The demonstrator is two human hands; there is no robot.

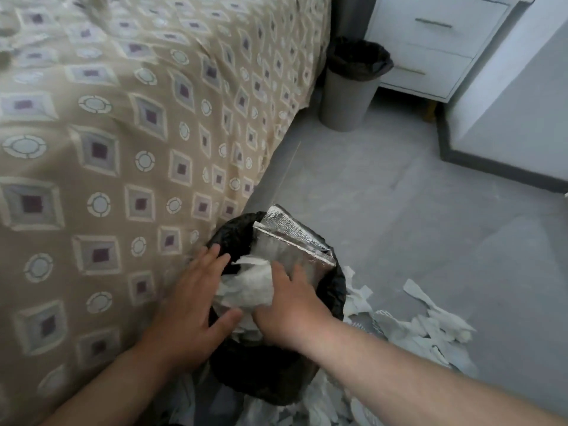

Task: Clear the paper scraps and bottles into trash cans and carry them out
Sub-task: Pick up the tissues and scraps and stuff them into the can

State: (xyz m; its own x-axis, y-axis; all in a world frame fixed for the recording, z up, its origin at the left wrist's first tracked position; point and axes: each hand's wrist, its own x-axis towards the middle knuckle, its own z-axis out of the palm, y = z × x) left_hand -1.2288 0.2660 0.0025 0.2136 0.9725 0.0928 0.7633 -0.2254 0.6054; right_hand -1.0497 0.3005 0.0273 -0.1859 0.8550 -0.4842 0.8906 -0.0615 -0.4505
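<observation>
A trash can with a black bag liner (264, 379) stands on the floor against the bed. A silver foil pouch (295, 238) sticks out of its far side. Both hands are over its mouth, pressed around a wad of white paper scraps (249, 287). My left hand (193, 305) has its fingers spread on the wad's left side. My right hand (292, 305) is curled around the right side. More white paper scraps (430, 327) lie on the floor to the right of the can. No bottles are in view.
A bed with a beige patterned cover (123, 149) fills the left. A second grey trash can with a black liner (350, 87) stands further along the bed, next to a white drawer cabinet (436, 44). Grey floor (399, 195) lies between the two cans.
</observation>
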